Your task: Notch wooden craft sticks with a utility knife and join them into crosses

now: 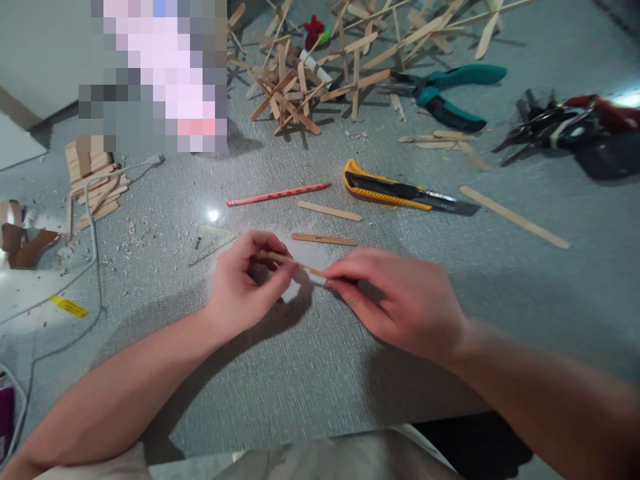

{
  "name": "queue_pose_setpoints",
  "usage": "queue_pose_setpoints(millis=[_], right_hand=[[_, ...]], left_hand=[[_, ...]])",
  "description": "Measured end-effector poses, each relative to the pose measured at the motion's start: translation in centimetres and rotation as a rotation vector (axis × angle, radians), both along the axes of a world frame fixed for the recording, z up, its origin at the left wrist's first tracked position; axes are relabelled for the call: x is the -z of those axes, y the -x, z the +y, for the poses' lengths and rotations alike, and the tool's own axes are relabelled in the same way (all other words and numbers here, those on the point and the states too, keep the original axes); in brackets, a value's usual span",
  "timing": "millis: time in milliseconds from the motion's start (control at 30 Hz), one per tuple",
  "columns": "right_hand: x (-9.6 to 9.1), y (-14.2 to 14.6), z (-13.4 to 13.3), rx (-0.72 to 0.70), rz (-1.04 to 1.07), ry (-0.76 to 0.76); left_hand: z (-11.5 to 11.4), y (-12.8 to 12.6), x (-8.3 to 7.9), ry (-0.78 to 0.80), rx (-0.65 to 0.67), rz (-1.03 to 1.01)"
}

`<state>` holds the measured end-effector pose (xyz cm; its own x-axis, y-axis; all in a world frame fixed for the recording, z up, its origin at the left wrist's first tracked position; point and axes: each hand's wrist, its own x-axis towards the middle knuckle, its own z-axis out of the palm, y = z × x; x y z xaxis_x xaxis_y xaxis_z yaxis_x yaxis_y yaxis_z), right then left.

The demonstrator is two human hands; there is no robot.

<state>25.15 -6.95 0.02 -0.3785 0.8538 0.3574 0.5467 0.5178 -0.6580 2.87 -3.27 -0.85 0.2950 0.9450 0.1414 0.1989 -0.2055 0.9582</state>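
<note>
A wooden craft stick (pixel 311 269) is held above the table between both hands. My left hand (pixel 255 277) is closed on its left end, and my right hand (pixel 395 293) pinches its right end. Just beyond the hands lie two more craft sticks, a plain one (pixel 330 211) and a darker one with a small mark or slot (pixel 325 239). A red pencil (pixel 280 194) rests behind them. To its right is a yellow and black utility knife (pixel 410 190) with its blade out. Partly behind my left hand lies a clear set square (pixel 210 241).
Joined craft sticks (pixel 285 100) spread across the back of the table. Teal-handled pliers (pixel 450 93) and a heap of dark tools (pixel 555 127) lie at the right. At the left are stacked sticks (pixel 95 180), wood shavings and a white cable (pixel 93 227). A pixelated patch covers the upper left.
</note>
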Motion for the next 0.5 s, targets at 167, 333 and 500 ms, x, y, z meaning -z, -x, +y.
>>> queue_pose_setpoints(millis=[167, 333, 500], right_hand=[[0.2, -1.7, 0.5, 0.244, 0.082, 0.018], [1.1, -3.2, 1.2, 0.353, 0.196, 0.065], [1.2, -3.4, 1.4, 0.308, 0.207, 0.048]], left_hand=[[-1.2, 0.6, -1.0, -0.565, 0.102, 0.409], [-5.1, -0.8, -0.8, -0.666, 0.61, 0.925], [-5.0, -0.2, -1.0, -0.499, 0.57, 1.212]])
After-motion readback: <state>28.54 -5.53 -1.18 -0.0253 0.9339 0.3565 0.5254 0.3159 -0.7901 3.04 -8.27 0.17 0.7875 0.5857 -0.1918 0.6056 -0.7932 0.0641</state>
